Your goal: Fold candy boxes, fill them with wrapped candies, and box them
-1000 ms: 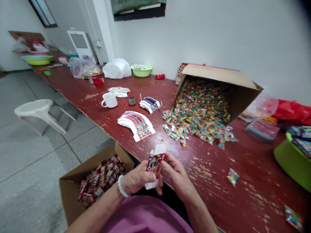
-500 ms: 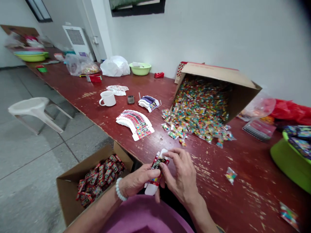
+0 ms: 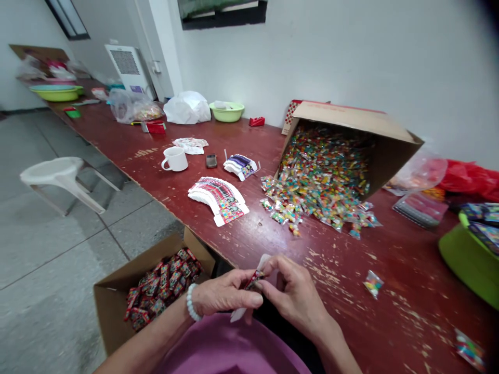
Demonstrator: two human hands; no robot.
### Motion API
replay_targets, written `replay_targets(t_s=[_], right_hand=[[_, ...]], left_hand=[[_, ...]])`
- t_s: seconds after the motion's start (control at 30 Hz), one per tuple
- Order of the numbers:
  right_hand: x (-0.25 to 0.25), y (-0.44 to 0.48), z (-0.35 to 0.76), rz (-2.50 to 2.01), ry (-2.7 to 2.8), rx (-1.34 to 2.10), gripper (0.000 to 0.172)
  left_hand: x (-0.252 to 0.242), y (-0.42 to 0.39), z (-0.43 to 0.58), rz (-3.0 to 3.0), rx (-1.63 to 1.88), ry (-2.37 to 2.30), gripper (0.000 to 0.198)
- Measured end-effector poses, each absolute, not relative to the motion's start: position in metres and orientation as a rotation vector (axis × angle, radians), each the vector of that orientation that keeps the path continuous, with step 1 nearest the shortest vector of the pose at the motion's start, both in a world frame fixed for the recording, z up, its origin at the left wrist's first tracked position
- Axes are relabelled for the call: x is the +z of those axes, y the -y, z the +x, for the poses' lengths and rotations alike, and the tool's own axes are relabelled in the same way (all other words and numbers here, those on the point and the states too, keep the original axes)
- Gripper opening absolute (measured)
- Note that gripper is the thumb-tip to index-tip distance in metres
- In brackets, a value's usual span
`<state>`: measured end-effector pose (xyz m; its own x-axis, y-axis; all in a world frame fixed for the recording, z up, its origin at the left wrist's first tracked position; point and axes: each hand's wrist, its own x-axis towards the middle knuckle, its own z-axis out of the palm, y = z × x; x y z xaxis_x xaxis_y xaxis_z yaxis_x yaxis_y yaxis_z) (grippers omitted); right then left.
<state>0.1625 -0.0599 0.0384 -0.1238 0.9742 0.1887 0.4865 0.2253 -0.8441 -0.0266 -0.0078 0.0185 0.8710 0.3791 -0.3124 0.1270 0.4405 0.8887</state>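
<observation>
A small red printed carton (image 3: 253, 280) sits pinched between both hands, just past the near edge of the surface (image 3: 390, 322) and above the person's purple top (image 3: 234, 348). White card flaps stick out above and below it. The fingers (image 3: 273, 278) of the right hand (image 3: 292, 293) and of the left hand (image 3: 222, 296), which wears a white bead bracelet (image 3: 191, 304), are clamped together on it. They hide most of the print, so its exact shape and whether it is closed are hard to make out.

Too hard a pinch could crease the thin card. A slip could drop it into the dark gap by the surface's edge, or into the open cardboard box (image 3: 117, 306) of red packets (image 3: 163, 283) just left of the hands. Farther along the surface lie a fanned stack of flat printed blanks (image 3: 218, 200) and a tipped carton (image 3: 390, 122) spilling candy packets (image 3: 315, 182), which a careless reach could scatter. A green tub (image 3: 468, 265) is cut off at the right edge.
</observation>
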Motion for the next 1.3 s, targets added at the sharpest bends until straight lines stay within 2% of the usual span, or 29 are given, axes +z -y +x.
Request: replay_targets(t_s=[0.13, 0.23, 0.3, 0.37, 0.47, 0.5, 0.6, 0.67, 0.73, 0.87, 0.93, 1.0, 1.13, 1.3], right_hand=[[0.042, 0.061, 0.169, -1.272, 1.727, 1.132, 0.012], [0.043, 0.061, 0.169, -1.285, 1.775, 1.186, 0.014], [0.041, 0.061, 0.168, -1.275, 1.778, 1.219, 0.010], [0.036, 0.059, 0.165, -1.307, 1.711, 1.123, 0.007], [0.024, 0.055, 0.160, -1.414, 1.472, 0.782, 0.033], [0.020, 0.053, 0.158, -1.411, 1.401, 0.767, 0.037], [0.010, 0.049, 0.153, -1.278, 1.255, 1.061, 0.020], [0.007, 0.048, 0.152, -1.226, 1.184, 1.146, 0.025], [0.007, 0.047, 0.153, -1.271, 1.157, 1.086, 0.026], [0.004, 0.045, 0.154, -1.336, 1.137, 1.057, 0.024], [0.001, 0.044, 0.150, -1.301, 1.029, 1.068, 0.033], [-0.005, 0.043, 0.145, -1.252, 0.923, 1.073, 0.045], [-0.014, 0.044, 0.139, -1.160, 0.892, 1.088, 0.039], [-0.014, 0.043, 0.150, -1.194, 0.938, 1.144, 0.028]], left_hand=[[0.014, 0.005, -0.030, 1.130, 0.118, -0.529, 0.039], [0.014, 0.005, -0.030, 1.130, 0.084, -0.560, 0.033], [0.015, 0.006, -0.030, 1.096, 0.055, -0.581, 0.030], [0.016, 0.006, -0.029, 1.073, 0.111, -0.643, 0.029], [0.018, 0.006, -0.026, 1.062, 0.321, -0.769, 0.028], [0.019, 0.006, -0.023, 1.053, 0.381, -0.791, 0.029], [0.019, 0.007, -0.015, 1.041, 0.487, -0.779, 0.028], [0.017, 0.007, -0.009, 1.117, 0.546, -0.779, 0.024], [0.015, 0.007, -0.006, 1.210, 0.643, -0.824, 0.022], [0.014, 0.007, -0.006, 1.206, 0.830, -0.934, 0.050], [0.014, 0.010, -0.007, 1.169, 0.851, -0.928, 0.061], [0.013, 0.012, -0.007, 1.147, 0.868, -0.902, 0.064], [0.009, 0.014, -0.007, 1.150, 0.869, -0.886, 0.054], [0.010, 0.010, -0.008, 1.177, 0.791, -0.838, 0.029]])
